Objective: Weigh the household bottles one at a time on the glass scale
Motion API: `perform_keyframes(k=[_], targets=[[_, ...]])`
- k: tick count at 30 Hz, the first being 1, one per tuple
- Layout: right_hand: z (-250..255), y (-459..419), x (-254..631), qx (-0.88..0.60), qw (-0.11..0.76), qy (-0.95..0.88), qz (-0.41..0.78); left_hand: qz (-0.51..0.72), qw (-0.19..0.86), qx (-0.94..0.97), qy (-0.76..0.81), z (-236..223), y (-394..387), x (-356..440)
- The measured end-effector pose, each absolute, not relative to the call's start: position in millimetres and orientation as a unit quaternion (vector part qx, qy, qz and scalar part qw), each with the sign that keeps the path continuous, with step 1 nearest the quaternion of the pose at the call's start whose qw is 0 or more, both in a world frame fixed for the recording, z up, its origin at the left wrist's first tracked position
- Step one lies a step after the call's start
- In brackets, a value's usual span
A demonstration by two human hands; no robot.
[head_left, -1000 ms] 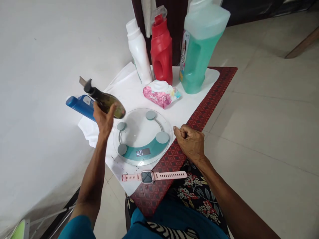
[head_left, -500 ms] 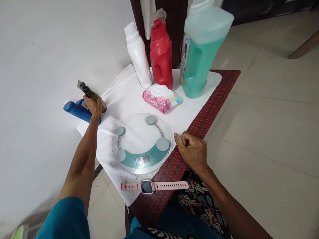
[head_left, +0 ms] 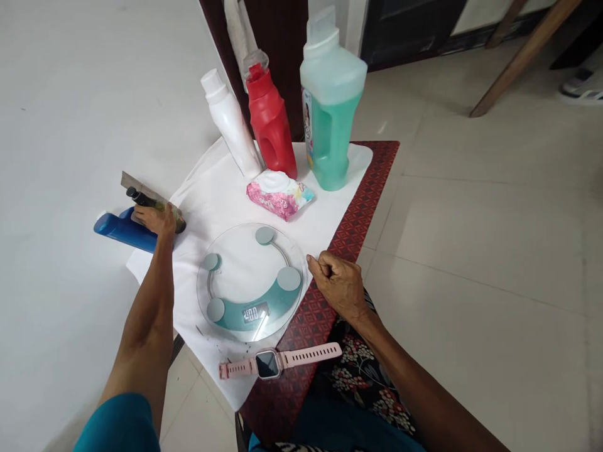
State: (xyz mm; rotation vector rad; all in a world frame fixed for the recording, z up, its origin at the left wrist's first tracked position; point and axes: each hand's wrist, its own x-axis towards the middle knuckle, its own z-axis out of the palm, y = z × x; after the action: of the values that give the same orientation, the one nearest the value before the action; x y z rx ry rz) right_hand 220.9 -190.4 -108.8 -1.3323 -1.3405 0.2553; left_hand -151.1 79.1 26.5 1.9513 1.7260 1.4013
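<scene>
At the left end of the table, my left hand [head_left: 157, 220] is wrapped round a dark bottle [head_left: 144, 199] with a black cap. A blue bottle [head_left: 123, 230] stands right beside it, partly covered by that hand. Behind the dark bottle shows a flat brownish strip [head_left: 148, 187]. My right hand [head_left: 342, 285] is closed in a fist at the table's near right edge, with nothing visible in it. Between the hands lies a round glass weighing scale [head_left: 264, 300], its display lit and nothing on its plate. A pink-strapped smartwatch [head_left: 267, 364] lies in front of the scale.
Behind the scale are a pack of wipes [head_left: 279, 196], a white bottle [head_left: 230, 129], a red bottle [head_left: 271, 125] and a large bottle of green liquid [head_left: 332, 119]. White cloth [head_left: 325, 210] covers a red-patterned tabletop [head_left: 362, 204]. A wall [head_left: 70, 125] borders the left.
The view has turned, so most things appear further left and slightly lower. My left hand still grips the dark bottle, and more of the brownish strip shows behind it. My right fist keeps its shape.
</scene>
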Motion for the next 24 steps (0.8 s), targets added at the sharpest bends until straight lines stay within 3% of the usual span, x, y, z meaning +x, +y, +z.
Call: perform_keyframes(k=[3,7,9,12,16,24], targets=[[-108,-191,221,-0.569,0.579,-0.571,0.118,0.535,-0.021,0.553,0.639,39,75,-145],[-108,-191,220,-0.560,0.595,-0.564,0.120,0.526,-0.071,0.579,0.619,44,59,-111],[-109,-190,220,-0.556,0.601,-0.562,0.120,0.459,-0.059,0.688,0.559,39,49,-74],[-111,-190,219,-0.556,0.600,-0.562,0.126,0.253,-0.042,0.865,0.432,27,32,-4],[-112,-188,218,-0.555,0.599,-0.562,0.130,0.033,-0.096,0.929,0.357,18,17,74],[-111,-187,217,-0.550,0.608,-0.558,0.126,-0.085,-0.165,0.917,0.353,39,18,108]])
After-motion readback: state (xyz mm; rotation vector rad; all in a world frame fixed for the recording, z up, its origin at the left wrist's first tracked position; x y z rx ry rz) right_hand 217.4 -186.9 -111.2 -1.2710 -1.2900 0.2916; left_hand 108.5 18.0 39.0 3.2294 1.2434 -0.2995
